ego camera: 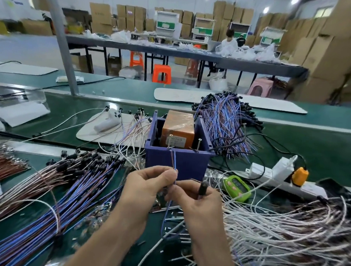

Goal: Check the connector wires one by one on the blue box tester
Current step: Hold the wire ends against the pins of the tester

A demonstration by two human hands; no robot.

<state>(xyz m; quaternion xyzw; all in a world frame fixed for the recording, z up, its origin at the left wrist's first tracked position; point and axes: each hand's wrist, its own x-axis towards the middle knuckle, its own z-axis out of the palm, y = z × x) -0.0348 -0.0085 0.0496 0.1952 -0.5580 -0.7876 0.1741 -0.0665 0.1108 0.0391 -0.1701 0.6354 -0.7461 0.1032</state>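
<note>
The blue box tester [179,160] stands mid-table with an orange block [178,131] inside and two metal pins at its front rim. A thin blue and brown connector wire [173,159] runs from the left pin down to my hands. My left hand [148,185] pinches this wire just in front of the box. My right hand [197,198] grips the same wire lower down and holds its black connector [203,187] upright between the fingers. The wire's tail hangs below my hands.
A big bundle of blue and brown wires [62,197] lies at left, white wires [288,230] at right, another blue bundle [225,119] behind the box. A power strip [271,175], a green timer [237,188] and cut tube bits [176,230] lie nearby.
</note>
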